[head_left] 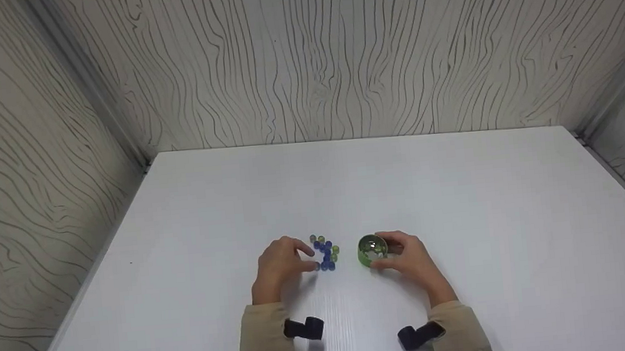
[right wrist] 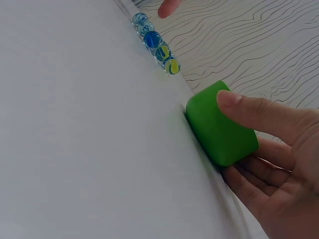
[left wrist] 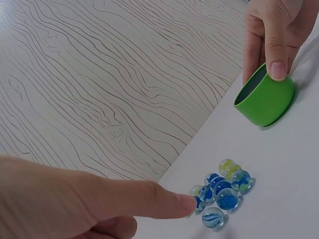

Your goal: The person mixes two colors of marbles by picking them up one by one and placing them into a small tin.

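Observation:
Glass marbles (head_left: 324, 266), several blue and a few yellow-green, lie in a loose cluster on the white table (head_left: 403, 179). My left hand (head_left: 283, 262) is at the cluster's left side, thumb and forefinger spread apart with the fingertips right beside the nearest marbles. To the right of the marbles stands a small green bowl (left wrist: 271, 102), upright, its dark inside glinting in the head view. My right hand (head_left: 415, 258) grips this bowl from its right side, the thumb on the near wall and the fingers round the far side.
A wood-grain patterned wall (head_left: 313, 56) rises behind the table, and similar panels flank it on both sides. Each sleeve carries a black wrist camera (head_left: 314, 328) that juts inward over the table.

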